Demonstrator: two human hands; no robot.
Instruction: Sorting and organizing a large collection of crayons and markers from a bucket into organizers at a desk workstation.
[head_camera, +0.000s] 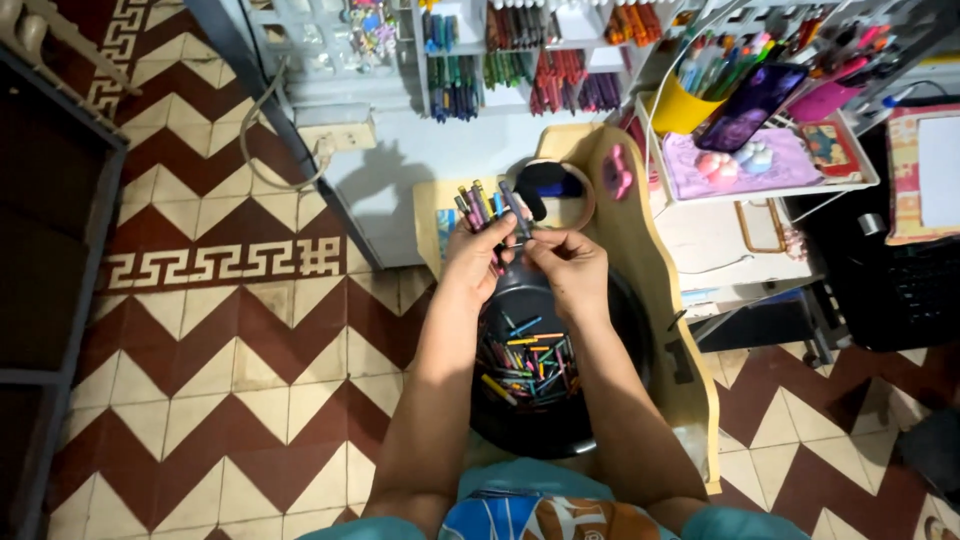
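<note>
My left hand (475, 262) grips a fanned bunch of coloured crayons (481, 205), held above a black bucket (560, 420). My right hand (568, 262) pinches one dark crayon (516, 212) at the edge of that bunch, fingertips touching the left hand's. Inside the bucket lie several loose crayons (528, 362) of mixed colours. Both forearms reach forward over the bucket from my lap.
A light wooden stool or board (690, 370) sits under and beside the bucket. White wall shelves (520, 60) hold sorted crayons and pens. A side shelf (765, 160) carries a yellow cup of pens, a phone and small toys. Red-and-cream zigzag floor tiles (250, 340) lie on the left.
</note>
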